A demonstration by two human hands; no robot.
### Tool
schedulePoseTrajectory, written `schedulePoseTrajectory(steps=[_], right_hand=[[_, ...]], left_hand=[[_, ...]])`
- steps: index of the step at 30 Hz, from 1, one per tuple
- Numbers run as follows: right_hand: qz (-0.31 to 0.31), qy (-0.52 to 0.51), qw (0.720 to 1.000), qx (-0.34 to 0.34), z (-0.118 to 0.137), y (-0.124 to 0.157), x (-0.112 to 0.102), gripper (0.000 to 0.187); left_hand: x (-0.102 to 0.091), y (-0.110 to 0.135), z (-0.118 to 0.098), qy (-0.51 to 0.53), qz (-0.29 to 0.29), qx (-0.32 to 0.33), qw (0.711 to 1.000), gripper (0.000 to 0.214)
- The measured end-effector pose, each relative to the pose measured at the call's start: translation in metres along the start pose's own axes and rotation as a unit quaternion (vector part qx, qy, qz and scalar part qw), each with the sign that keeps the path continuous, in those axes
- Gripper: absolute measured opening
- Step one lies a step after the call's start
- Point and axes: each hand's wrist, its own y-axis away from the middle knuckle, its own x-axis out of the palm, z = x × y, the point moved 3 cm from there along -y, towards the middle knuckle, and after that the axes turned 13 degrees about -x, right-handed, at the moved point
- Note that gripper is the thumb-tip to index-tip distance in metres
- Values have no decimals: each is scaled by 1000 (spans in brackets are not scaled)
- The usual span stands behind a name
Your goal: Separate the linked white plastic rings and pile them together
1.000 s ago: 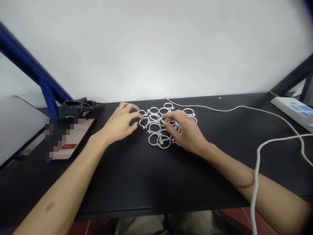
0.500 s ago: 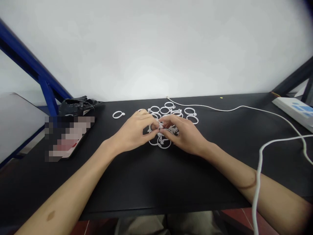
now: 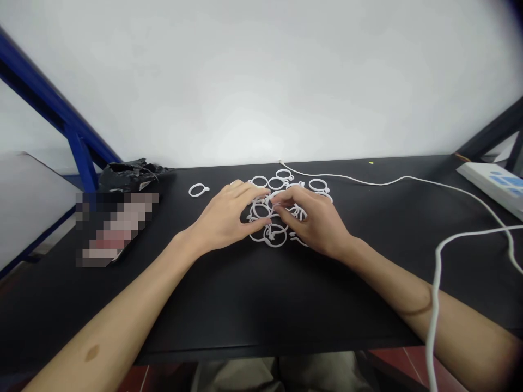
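One white ring [image 3: 197, 190] alone on the black desk [image 3: 229, 305], well left of the heap of rings [image 3: 274, 236]: so far only that one lying apart, with the rest, a dozen or more, left crowded and seemingly interlinked in the heap. Both hands over the heap, left hand [image 3: 223, 213] and right hand [image 3: 314, 220] curved and narrow, fingertips [image 3: 278, 206] close together at its middle, though no telling whether either pinches a ring. Left of the heap, a crumpled black bag [image 3: 131, 174]; right of it, a white cable [image 3: 368, 177].
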Motion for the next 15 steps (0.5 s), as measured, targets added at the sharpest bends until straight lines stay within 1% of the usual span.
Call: schedulePoseTrajectory(steps=[5,10,12,13,14,15], right_hand=[[6,-1,1000,-1,3,-3,-2,5],[-8,3,1000,4,4,-4,-2,8],[2,15,1000,17,2,-2,0,20],[12,26,999,24,0,-1,0,28],[25,40,998,28,-1,0,1,34],[40,53,997,30,-2,1,1,35]], left_hand=[[1,1,1,3,-15,20,1000,36],[-4,-1,-2,0,-31,22,999,34],[-8,-3,6,-17,-41,-6,999,33],[-10,-5,14,-36,-53,-35,997,33],[-13,-6,25,-62,-68,-74,993,35],[-16,-7,39,-99,-88,-123,984,37]])
